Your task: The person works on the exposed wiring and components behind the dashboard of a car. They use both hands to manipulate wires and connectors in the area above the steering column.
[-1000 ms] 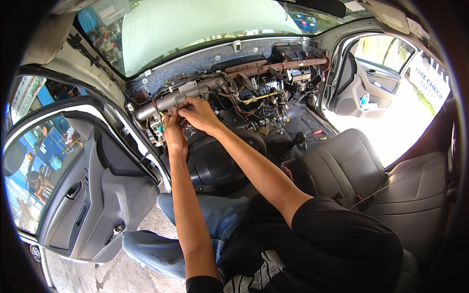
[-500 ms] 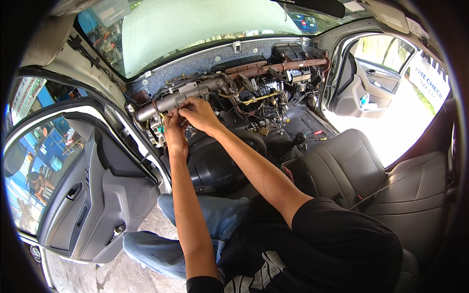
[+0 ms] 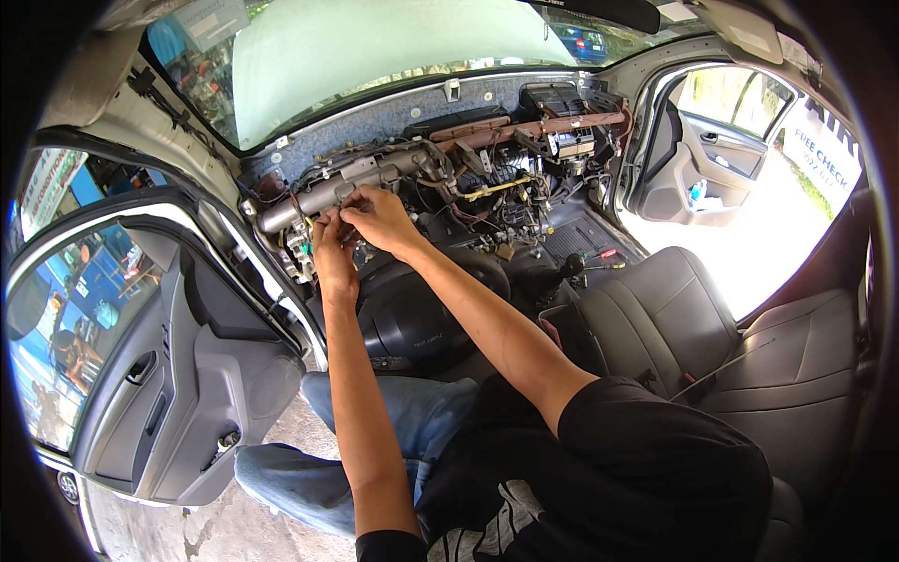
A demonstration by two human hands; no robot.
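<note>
Grey metal is what I am working on: a thick steering tube [image 3: 323,192] in the upper left of the frame, where the dashboard has been taken out. Left of it hangs one open grey door [image 3: 178,393].

My left hand [image 3: 328,245] sits just under the tube, fingers curled up to a small part by the wires. My right hand [image 3: 370,217] is right beside it, fingertips pinched on the same spot. Both hands are nearly closed, but I cannot tell just what little piece they hold.

I think I am at the step of loosening or unplugging something on the tube. The next move needs a small, careful pull or twist, so no wire gets yanked.

Below my hands lies one black round steering wheel [image 3: 412,318]. Further right I count one brown bar [image 3: 552,126] across the top, one grey seat [image 3: 655,318], and one more open door [image 3: 726,159] at the upper right.
</note>
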